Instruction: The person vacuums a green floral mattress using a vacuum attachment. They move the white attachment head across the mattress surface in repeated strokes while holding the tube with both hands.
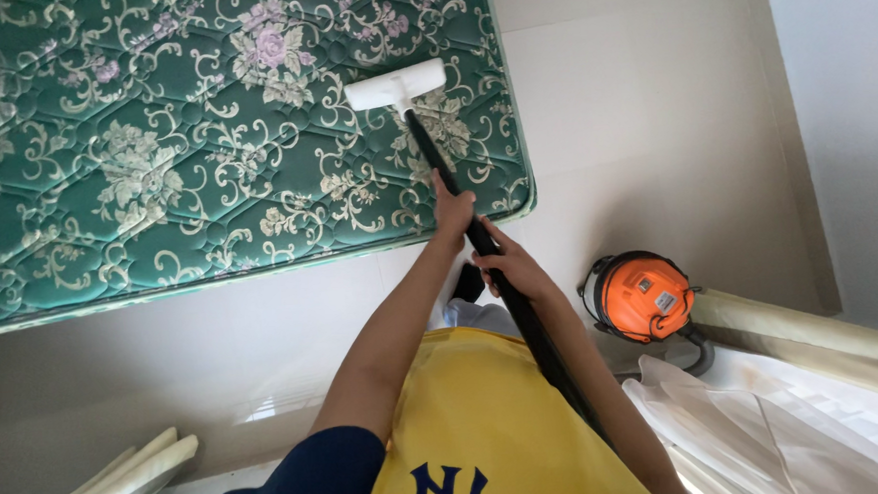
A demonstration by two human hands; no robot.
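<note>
— Gripping the black vacuum wand with both hands, aren't we?

— We are. Our left hand is wrapped shut around it higher up, over the edge of the green floral mattress. Our right hand is closed on the wand just below, over the pale tiled floor.

— And the head?

— The white brush head lies flat on the mattress, near its right edge, with the wand slanting back from it to us.

— What else do we see?

— An orange canister vacuum stands on the floor to our right, just beside what looks like clear plastic sheeting, though we can't be sure. Cream rolled strips lie at lower left.
</note>
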